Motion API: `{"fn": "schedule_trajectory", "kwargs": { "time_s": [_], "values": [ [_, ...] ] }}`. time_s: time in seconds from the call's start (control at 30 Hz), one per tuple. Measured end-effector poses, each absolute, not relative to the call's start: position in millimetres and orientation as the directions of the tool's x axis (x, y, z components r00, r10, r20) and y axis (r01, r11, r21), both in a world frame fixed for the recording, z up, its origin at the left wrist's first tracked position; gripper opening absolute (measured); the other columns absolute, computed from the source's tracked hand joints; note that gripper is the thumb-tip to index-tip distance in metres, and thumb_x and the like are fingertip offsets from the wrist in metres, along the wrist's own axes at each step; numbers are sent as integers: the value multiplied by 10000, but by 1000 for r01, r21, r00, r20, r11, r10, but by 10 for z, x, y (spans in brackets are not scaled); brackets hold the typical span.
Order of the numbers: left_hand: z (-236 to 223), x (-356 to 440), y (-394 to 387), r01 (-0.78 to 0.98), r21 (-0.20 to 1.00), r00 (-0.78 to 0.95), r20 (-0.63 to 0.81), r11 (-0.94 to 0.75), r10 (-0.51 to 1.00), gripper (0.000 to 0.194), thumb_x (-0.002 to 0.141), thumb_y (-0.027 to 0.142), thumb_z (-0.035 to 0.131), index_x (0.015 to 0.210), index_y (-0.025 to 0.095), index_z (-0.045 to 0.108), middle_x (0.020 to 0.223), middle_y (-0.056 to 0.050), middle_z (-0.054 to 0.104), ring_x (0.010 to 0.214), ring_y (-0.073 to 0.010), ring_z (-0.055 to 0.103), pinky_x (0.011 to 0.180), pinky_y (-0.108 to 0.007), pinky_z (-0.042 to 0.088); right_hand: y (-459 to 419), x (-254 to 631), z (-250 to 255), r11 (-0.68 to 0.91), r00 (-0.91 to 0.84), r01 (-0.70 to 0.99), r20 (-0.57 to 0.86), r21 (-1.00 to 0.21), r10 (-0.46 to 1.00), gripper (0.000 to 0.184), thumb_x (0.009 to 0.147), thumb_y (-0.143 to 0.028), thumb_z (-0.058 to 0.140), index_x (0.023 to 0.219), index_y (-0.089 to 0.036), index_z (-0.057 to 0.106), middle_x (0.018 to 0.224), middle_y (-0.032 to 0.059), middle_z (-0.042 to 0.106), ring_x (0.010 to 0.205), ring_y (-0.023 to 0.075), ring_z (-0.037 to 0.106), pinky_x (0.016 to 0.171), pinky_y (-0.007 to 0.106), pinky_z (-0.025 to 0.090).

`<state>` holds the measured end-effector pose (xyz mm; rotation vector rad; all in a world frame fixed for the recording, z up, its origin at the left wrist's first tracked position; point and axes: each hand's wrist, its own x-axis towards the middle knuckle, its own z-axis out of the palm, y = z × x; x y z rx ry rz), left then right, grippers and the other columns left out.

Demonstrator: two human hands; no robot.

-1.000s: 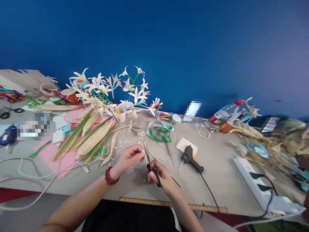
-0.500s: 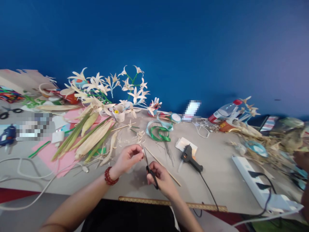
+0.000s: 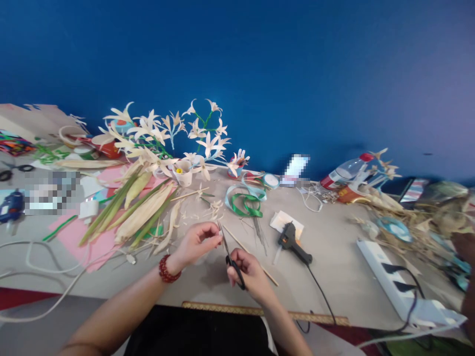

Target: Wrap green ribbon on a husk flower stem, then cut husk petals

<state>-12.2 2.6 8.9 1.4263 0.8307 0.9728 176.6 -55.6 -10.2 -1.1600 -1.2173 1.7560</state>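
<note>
My right hand (image 3: pixel 248 272) is wrapped round the black handles of a pair of scissors (image 3: pixel 230 261). The scissors' narrow blades point up and to the left, reaching my left fingertips. Thumb and fingers of my left hand (image 3: pixel 202 241) are pinched together beside the blade tips; what they hold, if anything, is too small to make out. A thin wooden stick (image 3: pixel 241 241) lies on the table behind the scissors, partly covered by my right hand. Small pale husk scraps (image 3: pixel 213 211) are scattered just beyond my hands.
Corn husks (image 3: pixel 144 217) lie on pink paper at left, with pale husk flowers (image 3: pixel 210 143) in cups behind. A green ribbon (image 3: pixel 247 203) and thin wires sit mid-table. To the right are a black glue gun (image 3: pixel 293 242) and a power strip (image 3: pixel 386 277). Another person's hand (image 3: pixel 463 247) shows far right.
The scissors and my right hand have shifted very slightly. My left hand stays pinched in nearly the same place.
</note>
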Motion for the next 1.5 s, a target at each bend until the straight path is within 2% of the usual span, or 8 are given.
{"fn": "schedule_trajectory", "kwargs": {
  "time_s": [0.63, 1.1, 1.23, 1.33, 1.43, 1.5],
  "values": [
    [164, -128, 35, -83, 997, 434, 33, 4, 900, 240, 838, 333, 619, 711, 144, 542, 665, -7, 570, 612, -108, 523, 607, -232, 431, -537, 1823, -122, -286, -381, 7, -267, -958, 885, 445, 724, -549, 717, 700, -204, 436, 495, -74, 510, 405, 66, 402, 430, 194, 287],
    [181, -199, 57, -97, 989, 528, -40, 107, 848, 231, 815, 334, 640, 720, 151, 536, 690, -5, 576, 618, -122, 561, 606, -241, 422, -482, 2017, -144, -263, -427, 94, -278, -960, 860, 434, 692, -510, 764, 680, -198, 462, 480, -75, 491, 403, 75, 409, 417, 193, 285],
    [228, -202, 59, -85, 993, 547, -26, 87, 837, 229, 825, 331, 627, 713, 144, 556, 700, -16, 583, 636, -122, 558, 611, -237, 428, -457, 2002, -82, -264, -316, 62, -269, -963, 910, 432, 705, -509, 750, 671, -207, 444, 463, -72, 491, 402, 87, 434, 425, 201, 295],
    [241, -189, 53, -52, 996, 568, -30, 72, 823, 228, 834, 336, 617, 722, 144, 564, 684, -17, 594, 606, -113, 545, 590, -224, 427, -430, 1899, 16, -214, -199, -17, -207, -977, 958, 402, 707, -496, 748, 713, -210, 466, 567, -33, 569, 489, 112, 502, 464, 216, 337],
    [241, -166, 43, 38, 998, 590, 12, -42, 807, 210, 844, 322, 602, 734, 143, 592, 693, -25, 615, 628, -123, 554, 608, -230, 434, -385, 1764, 117, -151, -134, -110, -136, -982, 982, 365, 689, -425, 776, 787, -217, 493, 738, -2, 623, 574, 115, 515, 506, 221, 374],
    [234, -151, 37, 127, 978, 596, 58, -165, 801, 207, 847, 312, 593, 725, 146, 616, 712, -33, 639, 661, -135, 569, 634, -239, 439, -347, 1697, 155, -124, -130, -148, -105, -981, 986, 352, 687, -378, 778, 806, -223, 486, 762, -4, 615, 605, 117, 516, 530, 221, 391]
  ]
}}
